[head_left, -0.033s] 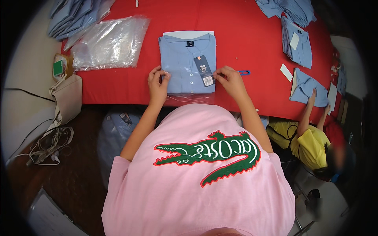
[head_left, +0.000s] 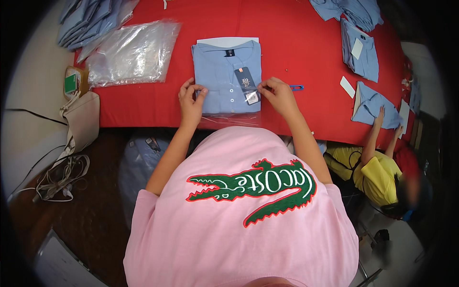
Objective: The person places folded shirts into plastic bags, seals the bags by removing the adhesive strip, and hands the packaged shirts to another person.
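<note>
In front of me lies a folded light-blue shirt (head_left: 213, 64) with white buttons, a dark neck label and a stiff white sheet (head_left: 248, 40) showing above its collar. A dark hang tag (head_left: 245, 79) hangs on its right side. Clear plastic bag film (head_left: 234, 119) covers the lower part of the shirt and sticks out below its bottom edge. My left hand (head_left: 192, 101) is closed at the shirt's left side, thumb and fingers pinching the bag's edge. At the right side, beside the tag, my right hand (head_left: 278, 97) pinches the bag's other edge.
Flat clear bags (head_left: 131, 55) lie to the left, near piled blue shirts (head_left: 91, 21). A blue clip-like object (head_left: 297, 87) lies right of my hand. At far right, another person's hands (head_left: 381, 117) touch a folded blue garment (head_left: 373, 103) near white cards (head_left: 347, 87).
Almost nothing differs. The shirt and bag sit very slightly further left, and the fingers of my right hand have shifted a little.
</note>
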The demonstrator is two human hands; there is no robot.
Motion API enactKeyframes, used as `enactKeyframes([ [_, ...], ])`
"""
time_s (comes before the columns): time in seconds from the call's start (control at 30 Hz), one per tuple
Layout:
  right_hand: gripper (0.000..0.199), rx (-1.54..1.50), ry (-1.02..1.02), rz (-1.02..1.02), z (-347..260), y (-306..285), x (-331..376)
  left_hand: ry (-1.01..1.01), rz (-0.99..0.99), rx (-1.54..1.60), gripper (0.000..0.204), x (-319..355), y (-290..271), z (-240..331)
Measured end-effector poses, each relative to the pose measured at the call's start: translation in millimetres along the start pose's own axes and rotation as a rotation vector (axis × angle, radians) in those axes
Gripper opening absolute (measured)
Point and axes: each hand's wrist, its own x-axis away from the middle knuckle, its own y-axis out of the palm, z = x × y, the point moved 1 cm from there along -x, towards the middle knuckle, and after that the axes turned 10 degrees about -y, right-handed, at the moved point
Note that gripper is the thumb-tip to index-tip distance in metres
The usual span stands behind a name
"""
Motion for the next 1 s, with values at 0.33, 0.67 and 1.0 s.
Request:
enactKeyframes([
  [0.33, 0.01, 0.175, -0.22, 0.024, 6, -9, -52, 0.39, -0.143, -0.325, 0.013, -52, -26, 25],
  [0.67, 0.011, 0.109, -0.225, -0.159, 28, -10, -86, 0.336, -0.305, -0.44, 0.014, -90, -21, 30],
  [1.0, 0.032, 0.269, 0.071, -0.22, 1, -25, -123, 0.463, -0.648, -0.53, 0.019, -138, -38, 66],
])
